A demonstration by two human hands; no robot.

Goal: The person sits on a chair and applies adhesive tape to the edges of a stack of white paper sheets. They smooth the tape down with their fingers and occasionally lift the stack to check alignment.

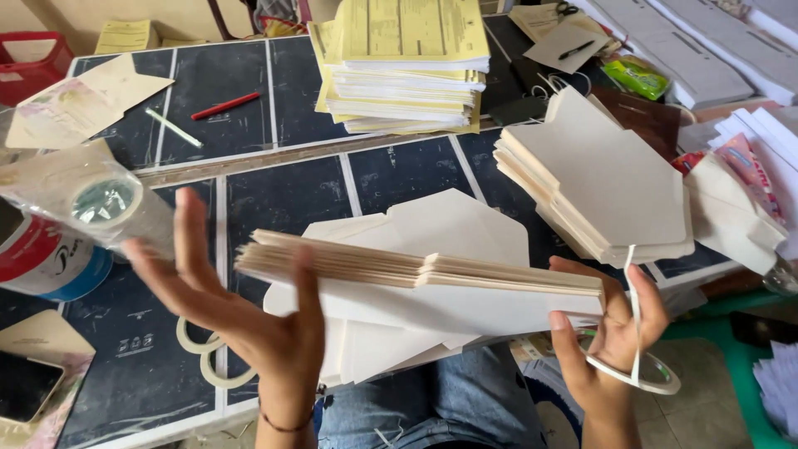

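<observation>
A thick stack of cream die-cut envelope blanks (416, 270) is held edge-on above the dark table (274, 199). My left hand (249, 320) supports its left end, palm up, thumb pressed against the stack's side. My right hand (611, 333) grips the right end, and a thin white tape ring (636, 378) with a loose strip hangs around its fingers. More flat blanks (449, 224) lie on the table under the held stack.
A second pile of blanks (603, 183) sits at the right. A tall stack of yellow and white forms (407, 62) stands at the back. A plastic-wrapped tape roll (104, 204), a red and blue tin (46, 262), a red pen (224, 106) and tape rings (204, 357) lie at the left.
</observation>
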